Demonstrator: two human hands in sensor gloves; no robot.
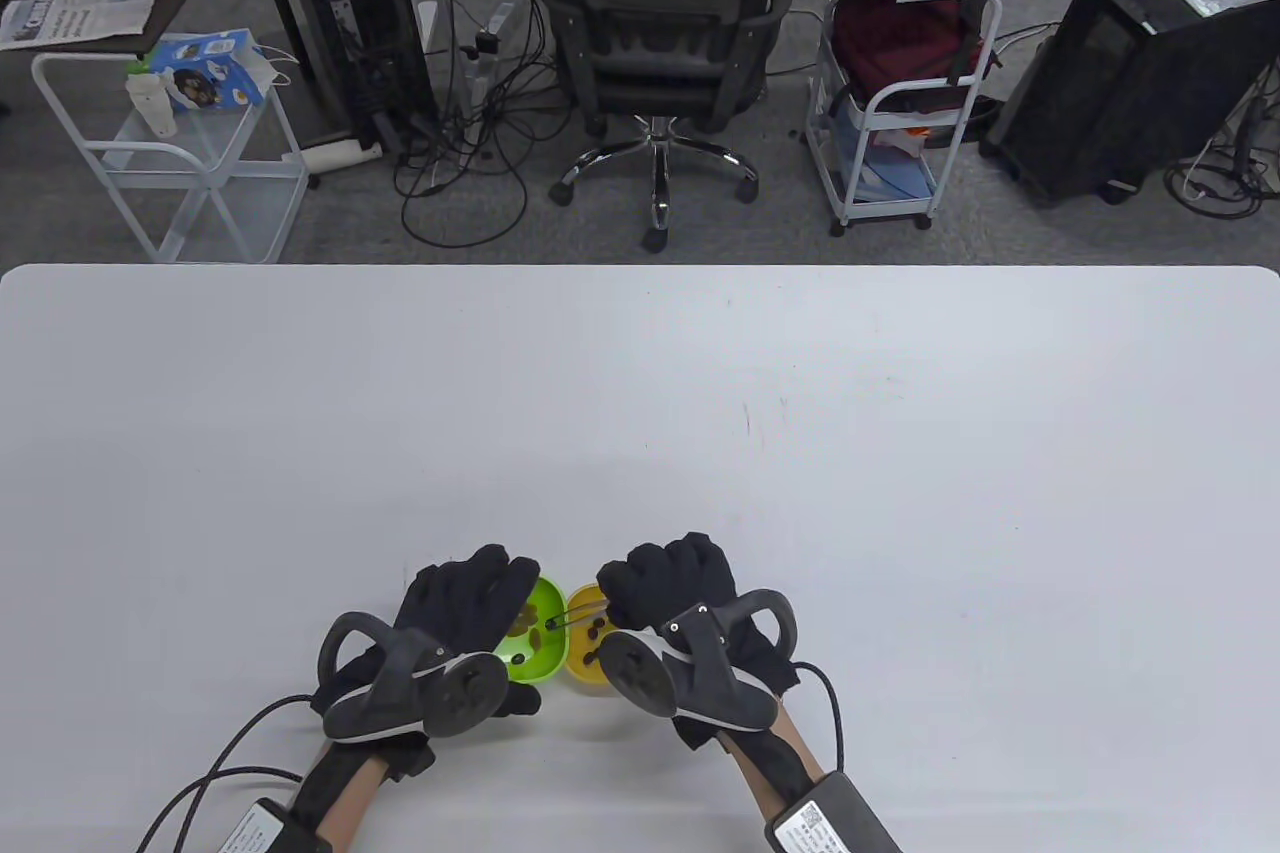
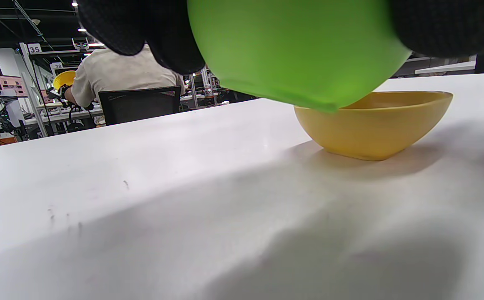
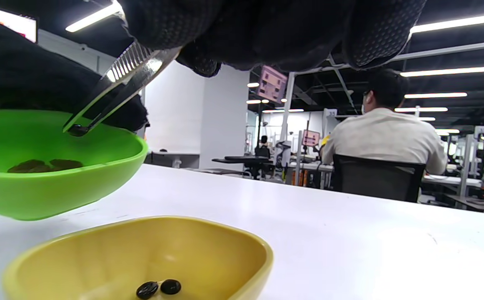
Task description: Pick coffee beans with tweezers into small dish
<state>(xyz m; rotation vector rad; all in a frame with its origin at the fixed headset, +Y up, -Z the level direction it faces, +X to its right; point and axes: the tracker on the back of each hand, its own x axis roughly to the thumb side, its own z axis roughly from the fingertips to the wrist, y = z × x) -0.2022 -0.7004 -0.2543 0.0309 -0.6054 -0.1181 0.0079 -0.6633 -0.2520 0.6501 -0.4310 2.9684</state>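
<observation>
Steel tweezers (image 3: 113,89), pinched by right hand (image 1: 668,593), grip a bean (image 3: 76,131) clearly only wrist-side.

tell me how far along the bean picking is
Partly done, direction unclear. The yellow plastic dish on the white table holds at least two dark coffee beans. In hand: the right hand pinches metal tweezers, tips gripping one bean over the green plastic dish, which the left hand holds tilted. Left: several beans remain in the green dish.
</observation>
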